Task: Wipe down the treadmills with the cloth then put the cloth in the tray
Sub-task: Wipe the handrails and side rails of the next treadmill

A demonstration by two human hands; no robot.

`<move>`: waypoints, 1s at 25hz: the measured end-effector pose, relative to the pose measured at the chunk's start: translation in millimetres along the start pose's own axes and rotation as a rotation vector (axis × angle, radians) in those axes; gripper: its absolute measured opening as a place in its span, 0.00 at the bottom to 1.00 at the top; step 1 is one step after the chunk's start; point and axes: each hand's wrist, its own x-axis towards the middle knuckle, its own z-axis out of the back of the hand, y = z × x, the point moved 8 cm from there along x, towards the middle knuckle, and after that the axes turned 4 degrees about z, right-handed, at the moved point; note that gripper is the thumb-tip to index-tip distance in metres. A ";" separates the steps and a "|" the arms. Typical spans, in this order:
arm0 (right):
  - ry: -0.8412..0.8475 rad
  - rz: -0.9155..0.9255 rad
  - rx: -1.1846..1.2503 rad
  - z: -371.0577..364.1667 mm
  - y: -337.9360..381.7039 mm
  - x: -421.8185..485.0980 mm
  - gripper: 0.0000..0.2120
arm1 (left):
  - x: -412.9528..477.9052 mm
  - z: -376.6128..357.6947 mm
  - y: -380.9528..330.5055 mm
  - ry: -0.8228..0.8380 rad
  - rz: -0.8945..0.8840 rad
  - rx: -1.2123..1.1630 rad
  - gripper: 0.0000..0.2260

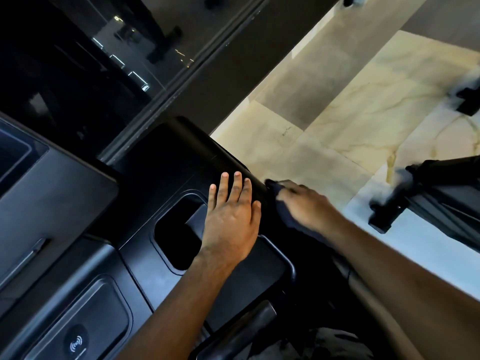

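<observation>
The black treadmill console (166, 162) fills the lower left of the head view. My left hand (231, 216) lies flat on the console's right side with straight fingers, beside a recessed tray pocket (176, 237). My right hand (304, 203) is blurred by motion and holds a dark blue cloth (283, 206) against the console's right edge. The cloth is bunched under the fingers and mostly hidden by the hand.
A screen (46, 193) sits at the left. A handlebar (239, 331) crosses the bottom centre. Marble floor tiles (350, 120) lie to the right, with black frame parts of another machine (420, 193). A dark glass wall (104, 55) stands beyond.
</observation>
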 end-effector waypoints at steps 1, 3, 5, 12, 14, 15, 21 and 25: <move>0.079 -0.113 0.065 -0.4 -10.8 5.3 0.18 | -1.9 -0.8 -1.6 0.002 -0.008 0.000 0.25; 0.079 -0.087 0.077 -6.5 -9.2 -4.5 0.18 | -7.0 -1.8 -5.3 -0.001 -0.032 -0.001 0.25; -0.088 0.098 0.014 -11.9 10.5 -23.3 0.21 | -11.6 -2.6 -9.0 -0.010 -0.055 0.006 0.25; -0.084 0.037 -0.073 -5.8 -2.5 -35.3 0.21 | -16.0 -4.0 -14.3 -0.021 -0.043 -0.014 0.25; -0.119 0.152 -0.103 -8.1 8.7 -39.1 0.22 | -16.7 -5.0 -18.4 -0.008 -0.045 -0.013 0.25; -0.038 0.100 -0.106 -8.5 -6.1 -26.9 0.20 | -17.0 -6.0 -18.9 0.005 -0.042 -0.007 0.25; -0.058 0.128 -0.140 -17.7 -9.8 -55.7 0.24 | -29.4 -7.3 -29.9 0.016 -0.051 0.008 0.25; 0.149 -0.062 -0.031 1.2 -38.6 -34.7 0.19 | -37.2 -9.6 -39.0 0.003 -0.047 -0.009 0.24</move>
